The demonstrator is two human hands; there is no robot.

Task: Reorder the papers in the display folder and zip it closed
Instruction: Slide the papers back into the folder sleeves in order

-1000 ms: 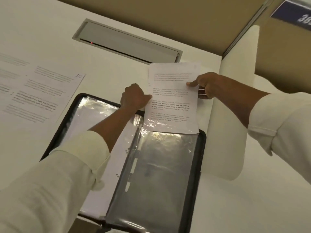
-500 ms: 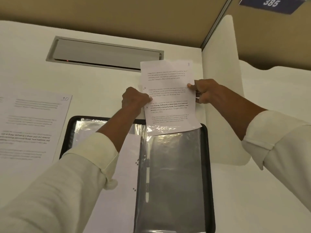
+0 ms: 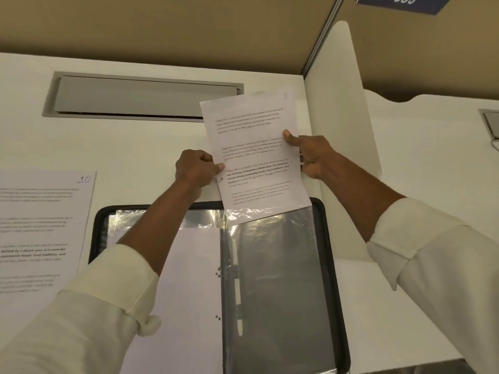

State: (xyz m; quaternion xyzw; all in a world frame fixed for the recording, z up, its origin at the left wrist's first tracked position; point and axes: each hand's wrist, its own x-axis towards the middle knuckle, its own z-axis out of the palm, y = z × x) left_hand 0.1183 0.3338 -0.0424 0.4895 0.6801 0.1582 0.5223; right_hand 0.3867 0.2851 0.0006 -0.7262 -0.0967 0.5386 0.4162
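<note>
The print on the sheet is too blurred to read, and its lower edge sits under the crinkled mouth of the right-hand plastic sleeve. The display folder lies open on the tabletop, cut off at the bottom. Both my arms reach forward. My left hand pinches the sheet's left edge and my right hand its right edge, thumbs on top.

The display folder lies open on the bench, before the recessed cable hatch. A printed sheet sticks out of the top of its right-hand sleeve, with the left hand on the sheet's left edge and the right hand on its right edge. A second sheet lies on the bench left of the folder; a divider panel stands to the right.
</note>
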